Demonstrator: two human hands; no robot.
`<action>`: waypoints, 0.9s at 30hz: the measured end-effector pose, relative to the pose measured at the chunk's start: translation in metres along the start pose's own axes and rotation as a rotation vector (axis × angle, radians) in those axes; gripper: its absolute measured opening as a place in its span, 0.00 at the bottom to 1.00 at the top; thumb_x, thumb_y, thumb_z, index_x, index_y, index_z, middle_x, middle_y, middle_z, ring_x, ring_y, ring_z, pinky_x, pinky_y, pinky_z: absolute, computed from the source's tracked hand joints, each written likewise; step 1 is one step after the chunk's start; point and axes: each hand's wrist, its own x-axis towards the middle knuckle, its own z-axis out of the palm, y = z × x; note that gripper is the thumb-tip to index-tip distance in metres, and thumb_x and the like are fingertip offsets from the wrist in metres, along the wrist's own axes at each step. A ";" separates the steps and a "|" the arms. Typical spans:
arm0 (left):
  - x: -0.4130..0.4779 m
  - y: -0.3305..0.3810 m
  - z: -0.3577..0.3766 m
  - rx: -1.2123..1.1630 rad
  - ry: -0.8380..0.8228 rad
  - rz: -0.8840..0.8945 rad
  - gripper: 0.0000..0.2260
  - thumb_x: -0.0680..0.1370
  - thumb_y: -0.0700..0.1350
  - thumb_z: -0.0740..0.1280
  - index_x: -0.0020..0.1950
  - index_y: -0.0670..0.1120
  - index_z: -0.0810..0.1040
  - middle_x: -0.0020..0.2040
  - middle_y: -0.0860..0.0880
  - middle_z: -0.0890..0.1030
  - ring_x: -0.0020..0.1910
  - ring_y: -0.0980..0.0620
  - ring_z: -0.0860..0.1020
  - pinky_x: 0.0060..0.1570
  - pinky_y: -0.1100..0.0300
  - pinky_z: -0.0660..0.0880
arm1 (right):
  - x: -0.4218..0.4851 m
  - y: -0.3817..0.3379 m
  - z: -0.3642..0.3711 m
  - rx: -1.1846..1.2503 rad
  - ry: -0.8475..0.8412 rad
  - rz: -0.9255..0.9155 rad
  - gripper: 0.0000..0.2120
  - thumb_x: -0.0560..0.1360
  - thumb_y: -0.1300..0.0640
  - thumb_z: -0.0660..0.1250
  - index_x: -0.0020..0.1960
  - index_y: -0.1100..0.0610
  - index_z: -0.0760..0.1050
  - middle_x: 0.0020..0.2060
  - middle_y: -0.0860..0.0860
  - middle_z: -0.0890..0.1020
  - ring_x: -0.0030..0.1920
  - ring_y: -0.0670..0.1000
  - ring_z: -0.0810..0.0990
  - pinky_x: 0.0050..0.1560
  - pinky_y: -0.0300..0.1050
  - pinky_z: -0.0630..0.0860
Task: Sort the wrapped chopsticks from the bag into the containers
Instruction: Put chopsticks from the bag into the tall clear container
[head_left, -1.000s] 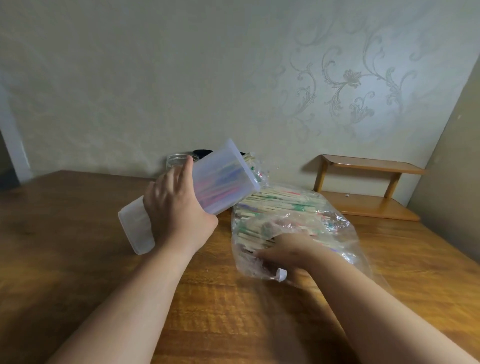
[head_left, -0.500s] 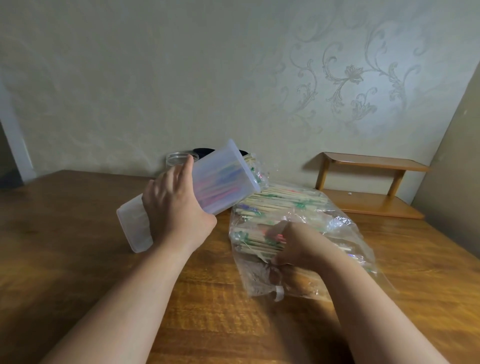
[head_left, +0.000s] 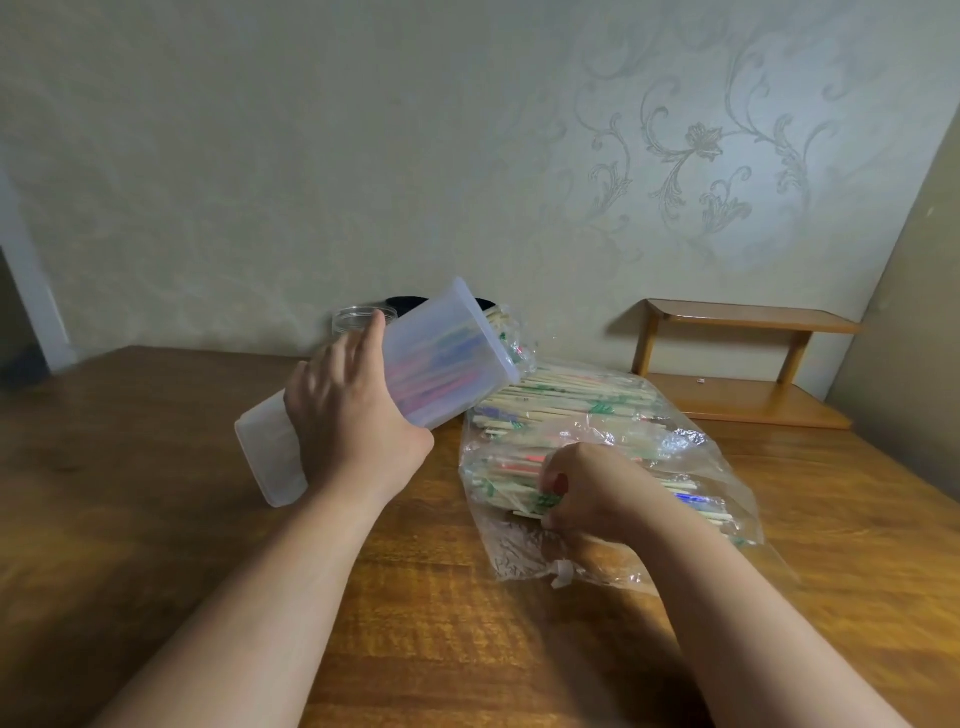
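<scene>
The wrapped chopsticks (head_left: 561, 395) lie heaped in a clear plastic bag (head_left: 691, 447) right of centre in the frame, on the wooden worktop (head_left: 130, 441). The right hand (head_left: 587, 488) is in the bag's mouth, its fingers curled onto the near ends of the pile. Left of centre, the left hand (head_left: 353, 415) grips a frosted container (head_left: 447, 358), tilted with its mouth over the bag and coloured wrappers showing inside. Behind it stands 1 clear jar (head_left: 358, 317), and a wooden shelf (head_left: 748, 322) sits at the right.

centre frame: container (head_left: 447, 358) hides most of a dark object (head_left: 405, 301) from us | right hand (head_left: 587, 488): our fingertips hidden under chopsticks (head_left: 519, 488)
</scene>
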 end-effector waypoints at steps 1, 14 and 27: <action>0.000 0.000 0.000 0.002 0.001 0.007 0.48 0.61 0.43 0.78 0.78 0.50 0.58 0.72 0.47 0.67 0.69 0.45 0.62 0.71 0.47 0.55 | 0.000 0.000 0.000 0.002 -0.002 -0.003 0.16 0.69 0.55 0.76 0.55 0.49 0.81 0.51 0.48 0.81 0.48 0.50 0.76 0.46 0.40 0.74; -0.001 0.000 0.000 0.007 0.003 0.021 0.48 0.61 0.43 0.78 0.78 0.50 0.59 0.71 0.47 0.67 0.68 0.46 0.61 0.71 0.46 0.56 | 0.001 -0.004 0.003 0.035 0.062 0.005 0.13 0.74 0.57 0.70 0.58 0.50 0.80 0.54 0.50 0.82 0.53 0.54 0.78 0.50 0.44 0.75; 0.000 -0.002 0.001 0.005 0.004 0.003 0.49 0.61 0.43 0.78 0.78 0.51 0.58 0.71 0.47 0.67 0.69 0.47 0.60 0.72 0.47 0.55 | -0.005 -0.009 -0.003 -0.016 0.133 -0.017 0.06 0.79 0.53 0.64 0.55 0.50 0.72 0.55 0.51 0.80 0.52 0.56 0.76 0.49 0.48 0.73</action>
